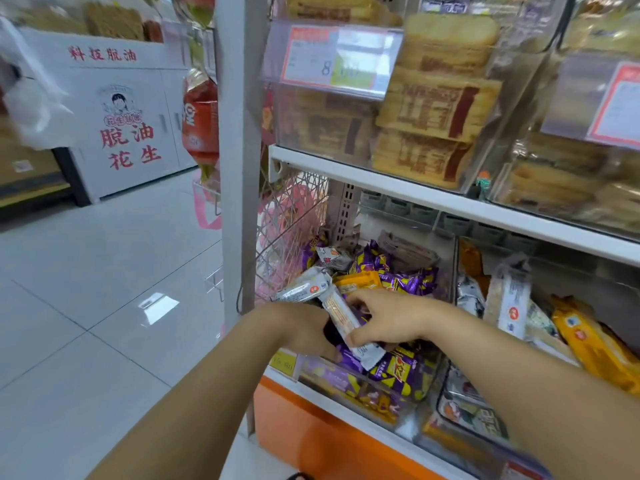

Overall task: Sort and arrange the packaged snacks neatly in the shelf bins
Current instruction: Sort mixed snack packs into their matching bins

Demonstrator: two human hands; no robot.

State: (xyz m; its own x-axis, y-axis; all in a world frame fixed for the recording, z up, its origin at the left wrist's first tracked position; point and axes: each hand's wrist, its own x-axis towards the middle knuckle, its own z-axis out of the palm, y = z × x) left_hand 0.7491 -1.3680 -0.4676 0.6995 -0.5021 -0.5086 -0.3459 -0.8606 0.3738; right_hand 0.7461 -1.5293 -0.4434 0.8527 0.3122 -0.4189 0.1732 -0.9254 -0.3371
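My right hand (384, 318) pinches a long white snack bar (341, 315) that lies slanted over the left clear bin (346, 382) on the lower shelf. That bin holds several purple-and-yellow snack packets (405, 282), an orange packet (358, 281) and a silver-white packet (304, 285). My left hand (304, 329) reaches into the bin's front left corner, fingers curled down among the packets; what it holds is hidden. The right neighbouring bin (457, 407) holds a white bar (512, 299) and orange packets (595, 351).
Above, a white shelf (415, 192) carries clear bins of brown cake packets (433, 109) with a price tag (332, 57). A grey upright post (239, 150) stands at the left. An orange base panel (329, 441) runs below. Tiled floor (104, 289) lies left, with a white display cabinet (128, 123).
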